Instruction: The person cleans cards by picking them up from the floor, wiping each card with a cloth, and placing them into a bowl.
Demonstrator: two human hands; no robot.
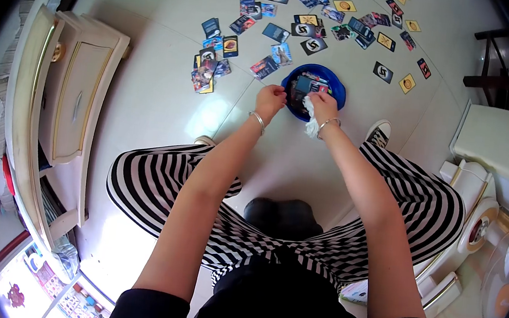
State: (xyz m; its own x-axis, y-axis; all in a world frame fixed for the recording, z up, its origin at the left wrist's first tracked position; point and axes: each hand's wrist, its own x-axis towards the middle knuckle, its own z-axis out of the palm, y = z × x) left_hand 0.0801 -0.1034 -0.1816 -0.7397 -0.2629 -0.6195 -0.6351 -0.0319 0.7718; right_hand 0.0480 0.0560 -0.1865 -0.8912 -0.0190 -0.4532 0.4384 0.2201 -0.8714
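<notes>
A round blue basin [340, 88] stands on the floor in front of me, with several cards [304, 85] piled inside it. My right hand [324, 106] is closed around a crumpled white cloth [311, 126] at the basin's near right side. Part of the cloth hangs below the fingers, over the near rim. At the left rim is my left hand [271, 100], its fingers pinched together. Whatever it may hold there is too small to make out.
Many loose cards [314, 46] lie scattered over the tiled floor beyond the basin. A cream cabinet [78, 97] stands at left. On the right are a dark wooden stool [492, 78], a white box-like piece [495, 144] and a fan [503, 297]. A dark low seat [282, 218] is beneath me.
</notes>
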